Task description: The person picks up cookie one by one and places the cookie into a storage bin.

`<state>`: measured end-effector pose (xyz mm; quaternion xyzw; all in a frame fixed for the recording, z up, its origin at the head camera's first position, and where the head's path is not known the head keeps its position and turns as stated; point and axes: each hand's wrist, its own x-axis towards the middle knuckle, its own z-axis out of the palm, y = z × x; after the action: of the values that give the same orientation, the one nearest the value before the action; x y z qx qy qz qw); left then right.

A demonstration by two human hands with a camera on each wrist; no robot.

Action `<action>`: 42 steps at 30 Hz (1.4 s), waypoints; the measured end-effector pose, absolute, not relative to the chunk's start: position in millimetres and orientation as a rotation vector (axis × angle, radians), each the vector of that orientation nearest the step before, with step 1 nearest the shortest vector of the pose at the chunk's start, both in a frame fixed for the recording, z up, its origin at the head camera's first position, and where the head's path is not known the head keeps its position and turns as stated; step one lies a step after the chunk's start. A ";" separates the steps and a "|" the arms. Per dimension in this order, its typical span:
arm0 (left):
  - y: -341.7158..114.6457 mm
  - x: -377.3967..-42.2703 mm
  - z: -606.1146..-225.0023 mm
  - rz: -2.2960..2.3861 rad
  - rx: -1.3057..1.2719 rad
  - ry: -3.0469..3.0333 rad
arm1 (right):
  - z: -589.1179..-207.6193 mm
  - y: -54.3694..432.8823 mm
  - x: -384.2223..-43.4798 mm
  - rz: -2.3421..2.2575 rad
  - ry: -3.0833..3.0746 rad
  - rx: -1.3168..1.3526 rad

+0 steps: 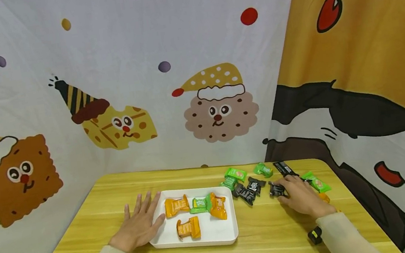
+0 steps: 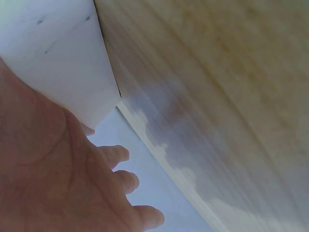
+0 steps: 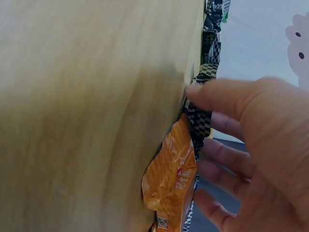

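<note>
Right hand [image 1: 302, 197] down at black candy [image 1: 275, 189] on table [image 1: 273, 242], right of tray [image 1: 217, 233]: looks like pick-up step. Thumb and fingers about it; cannot tell if pinch has closed. Left hand [image 1: 138, 224] spread, fingers straight, against tray's left edge. Next move seems to call for firm pinch, straight lift: 2 black candies [image 1: 255, 185] sit between it and tray, orange candy [image 3: 171, 169] crowds right side. Room: bare tray floor front right; bare table in front.
</note>
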<state>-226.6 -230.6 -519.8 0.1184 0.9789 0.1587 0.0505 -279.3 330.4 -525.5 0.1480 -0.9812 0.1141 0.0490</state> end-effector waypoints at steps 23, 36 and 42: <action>-229.6 -225.9 -517.8 0.497 0.357 2.978 | -525.4 323.1 -283.1 0.506 -2.973 0.540; -229.7 -225.4 -518.3 0.489 0.357 2.985 | -516.7 314.5 -277.6 0.471 -2.943 0.560; -229.5 -225.1 -518.3 0.487 0.356 2.989 | -510.2 307.8 -275.7 0.479 -2.916 0.580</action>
<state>-225.1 -229.5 -518.3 0.1167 0.9792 0.1596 0.0462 -275.7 307.8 -510.2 0.1922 -0.9662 0.1587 0.0651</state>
